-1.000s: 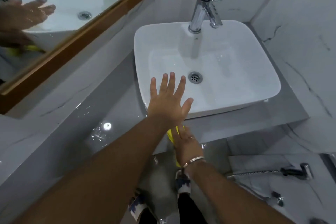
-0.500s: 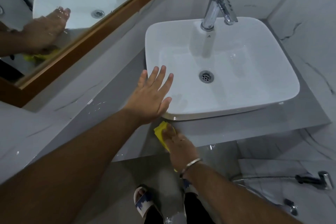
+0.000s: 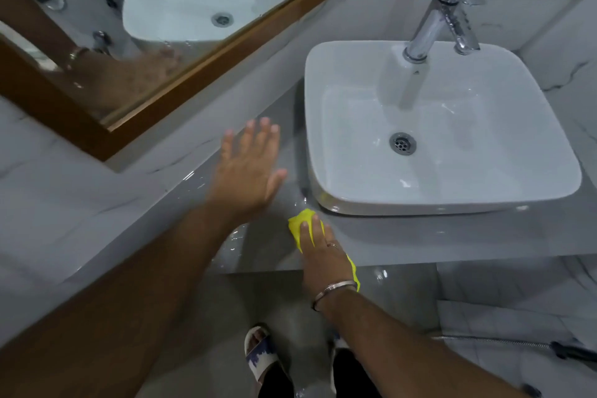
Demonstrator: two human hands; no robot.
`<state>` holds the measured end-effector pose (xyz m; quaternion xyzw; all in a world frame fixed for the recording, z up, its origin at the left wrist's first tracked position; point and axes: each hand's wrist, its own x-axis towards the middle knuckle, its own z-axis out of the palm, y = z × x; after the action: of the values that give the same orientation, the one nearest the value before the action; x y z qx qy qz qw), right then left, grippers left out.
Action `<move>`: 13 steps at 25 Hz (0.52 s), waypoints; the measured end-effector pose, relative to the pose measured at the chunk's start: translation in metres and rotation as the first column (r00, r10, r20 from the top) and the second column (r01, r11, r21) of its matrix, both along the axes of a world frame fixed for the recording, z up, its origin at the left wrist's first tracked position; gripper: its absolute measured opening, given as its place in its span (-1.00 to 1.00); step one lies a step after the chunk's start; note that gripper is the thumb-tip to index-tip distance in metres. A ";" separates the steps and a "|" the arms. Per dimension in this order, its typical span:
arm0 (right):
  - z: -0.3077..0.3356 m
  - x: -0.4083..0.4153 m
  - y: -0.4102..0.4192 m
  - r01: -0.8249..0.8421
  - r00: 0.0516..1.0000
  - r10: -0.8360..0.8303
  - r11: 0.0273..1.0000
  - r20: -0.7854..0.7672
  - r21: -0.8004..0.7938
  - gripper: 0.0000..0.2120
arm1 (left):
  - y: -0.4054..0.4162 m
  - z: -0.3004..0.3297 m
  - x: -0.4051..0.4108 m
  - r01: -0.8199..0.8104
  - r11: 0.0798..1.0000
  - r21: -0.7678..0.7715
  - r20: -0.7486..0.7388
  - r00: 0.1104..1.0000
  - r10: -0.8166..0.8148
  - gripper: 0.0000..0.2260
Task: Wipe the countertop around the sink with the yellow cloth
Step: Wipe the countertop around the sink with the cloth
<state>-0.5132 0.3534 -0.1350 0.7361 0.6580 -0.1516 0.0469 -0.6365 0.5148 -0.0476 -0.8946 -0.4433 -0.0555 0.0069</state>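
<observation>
The yellow cloth [image 3: 298,223] lies on the grey countertop [image 3: 420,236] just in front of the near-left corner of the white sink [image 3: 339,81]. My right hand [image 3: 319,252] presses down on the cloth and covers most of it; a strip of cloth hangs past the counter's front edge beside my wrist. My left hand [image 3: 248,171] is flat and open, fingers spread, over the wet counter left of the sink. It holds nothing.
A chrome faucet [image 3: 442,13] stands at the back of the sink. A wood-framed mirror [image 3: 181,81] runs along the left wall. Marble-look walls close in behind and right. Water drops shine on the counter's left part. A spray hose [image 3: 517,344] lies on the floor.
My left hand has moved off the sink's front rim to the left, onto the counter. My right hand with the cloth has slid up onto the countertop near the sink's corner.
</observation>
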 end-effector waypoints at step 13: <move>-0.005 -0.005 0.034 -0.085 0.994 0.086 0.996 -0.062 0.031 -0.41 | -0.063 -0.080 -0.162 -0.308 0.906 -0.289 -0.129 0.951 0.282 -0.22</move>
<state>-0.5186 0.3878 -0.1400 0.7027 0.6922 -0.1633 0.0221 -0.7981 0.4513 -0.1273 -0.8089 -0.5761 0.0534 -0.1045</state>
